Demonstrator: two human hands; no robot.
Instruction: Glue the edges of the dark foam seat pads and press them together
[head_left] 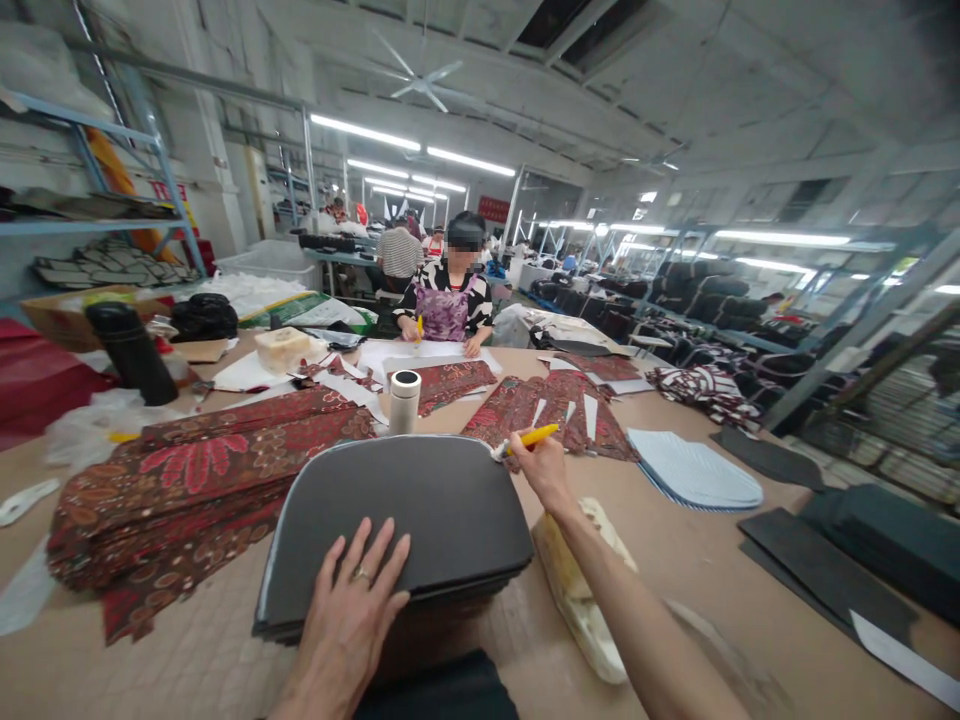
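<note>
A stack of dark grey rounded panels (420, 510) lies before me, a whitish line running along the top panel's curved edge. On its near left part rests my left hand (352, 610), flat with the fingers spread and a ring on one finger. My right hand (540, 470) is closed around a yellow-handled brush (538, 436). The brush's whitish tip is at the panel's far right corner. Beneath my right forearm is a cream-coloured, crusted container (592, 600), partly hidden by the arm. A pale bottle with a dark lid (405, 405) stands just behind the stack.
Patterned red-brown fabric (202, 470) is piled at left, with more pieces (562, 405) beyond the stack. Light blue striped pieces (694, 468) and dark sheets (832, 570) lie right. A black flask (131, 355) stands left. Across the table, a co-worker (450, 295) holds something yellow.
</note>
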